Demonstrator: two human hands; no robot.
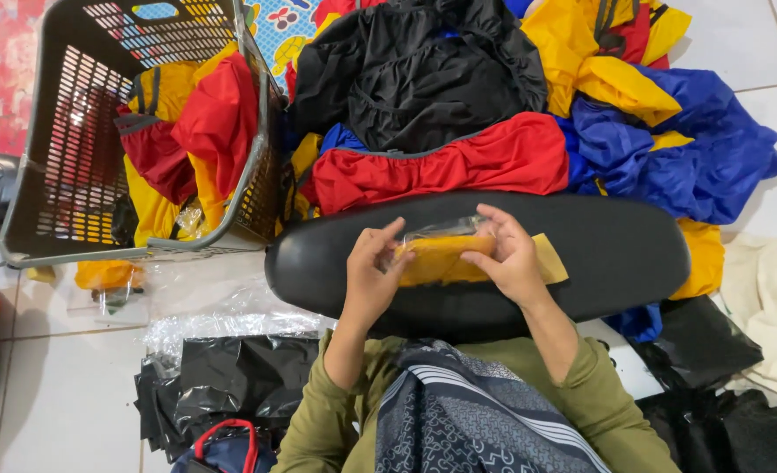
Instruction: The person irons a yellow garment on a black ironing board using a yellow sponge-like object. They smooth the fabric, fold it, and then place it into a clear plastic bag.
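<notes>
A folded yellow garment in a clear plastic bag (pixel 445 256) lies on a black oval cushion-like board (pixel 634 254) across my lap. My left hand (pixel 372 278) grips the bag's left end, thumb and fingers pinching the plastic. My right hand (pixel 509 254) presses and holds the packet's right part, with a yellow end sticking out past it. Both sleeves are olive green.
A grey plastic laundry basket (pixel 64 219) with red and yellow garments stands at the left. A heap of black, red, yellow and blue garments (pixel 511 114) lies beyond the board. Clear plastic bags (pixel 222 315) and black bags (pixel 222 377) lie on the white tiled floor at the left.
</notes>
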